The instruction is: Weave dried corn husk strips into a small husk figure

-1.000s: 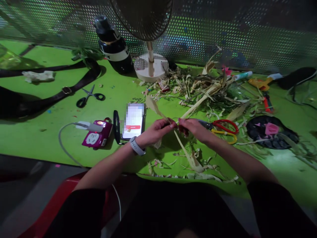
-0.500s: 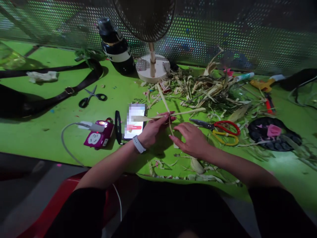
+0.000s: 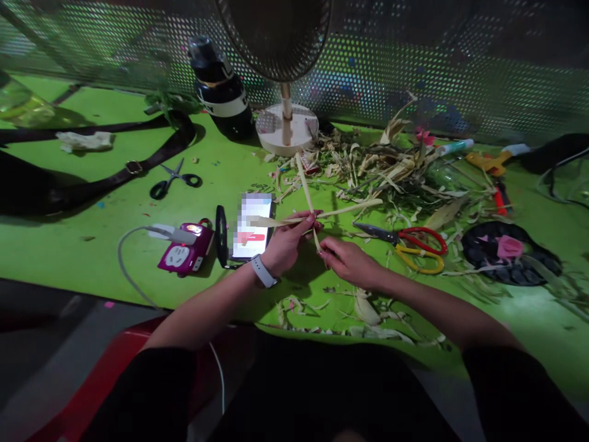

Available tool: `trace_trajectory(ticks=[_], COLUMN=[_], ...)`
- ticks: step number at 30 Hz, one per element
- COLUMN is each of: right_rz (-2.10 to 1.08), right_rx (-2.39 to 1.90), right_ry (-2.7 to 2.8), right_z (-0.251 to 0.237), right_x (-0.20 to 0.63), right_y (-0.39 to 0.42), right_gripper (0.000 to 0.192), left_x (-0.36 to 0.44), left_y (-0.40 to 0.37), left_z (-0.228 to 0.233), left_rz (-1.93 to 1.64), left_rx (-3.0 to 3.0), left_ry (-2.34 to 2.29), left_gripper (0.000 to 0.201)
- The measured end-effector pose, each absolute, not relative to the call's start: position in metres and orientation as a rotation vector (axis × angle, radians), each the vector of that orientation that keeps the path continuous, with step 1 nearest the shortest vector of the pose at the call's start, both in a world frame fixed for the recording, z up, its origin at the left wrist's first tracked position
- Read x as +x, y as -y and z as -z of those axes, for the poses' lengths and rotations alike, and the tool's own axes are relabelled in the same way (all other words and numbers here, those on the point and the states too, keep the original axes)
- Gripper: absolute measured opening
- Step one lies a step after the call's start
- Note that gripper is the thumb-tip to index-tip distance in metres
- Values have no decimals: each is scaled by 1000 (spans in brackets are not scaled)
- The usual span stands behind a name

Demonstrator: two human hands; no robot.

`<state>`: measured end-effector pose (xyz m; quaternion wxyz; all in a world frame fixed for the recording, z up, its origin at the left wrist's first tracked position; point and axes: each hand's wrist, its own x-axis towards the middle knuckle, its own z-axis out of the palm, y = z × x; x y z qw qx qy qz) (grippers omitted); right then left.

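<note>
Above unreadable table scribble, left hand (image 3: 286, 244) and right hand (image 3: 348, 261) pinch crossed husk strips (image 3: 307, 195).

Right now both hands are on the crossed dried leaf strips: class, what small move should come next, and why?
Probably fold the lower strip end over the crossing. The left hand pinches the crossed strips where they meet, and the right hand grips the end hanging below that point. The crossing looks loose, and the red-handled scissors lie untouched beside it, so a fold seems likelier than a cut.
</note>
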<state>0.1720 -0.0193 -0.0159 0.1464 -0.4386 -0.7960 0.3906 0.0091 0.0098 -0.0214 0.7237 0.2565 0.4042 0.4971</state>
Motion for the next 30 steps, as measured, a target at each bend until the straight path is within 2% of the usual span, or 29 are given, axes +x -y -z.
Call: trace_trajectory(ticks=[6,11,13,16,19,21,25,30], right_rz=[-908,-296,-187,-513,-974,-1110,-1177,-960], right_rx=[-1383,-1338,-1310,-1320,-1388,-1388,-1399,-1431], right_ry=[2362,2457,2374,2215,2012,1890,1803,1895], right_z=[13,-1,-5,-3,2,5,7,6], right_x=[172,185,192,199,198,195,190,189], right_y=[24,17,9,-2,-2,1,7,6], right_gripper=[21,30,29,25,26,28,28,25], left_x=[4,0,-3,-6,-8,-7,-4,-4], left_y=[-15,-16,-16,-15,-14,-14,-14,-15], left_z=[17,19,19,18,18,20,21,22], left_rz=[-1109,-997,-931,-828,-826,-847,-807,-825], left_rx=[676,930,1087,1298,1233,1172,1354,1621], left_ry=[-959,-1007,-972,-918,-799,-746,-807,-905], left_gripper=[32,31,29,27,28,28,30,24])
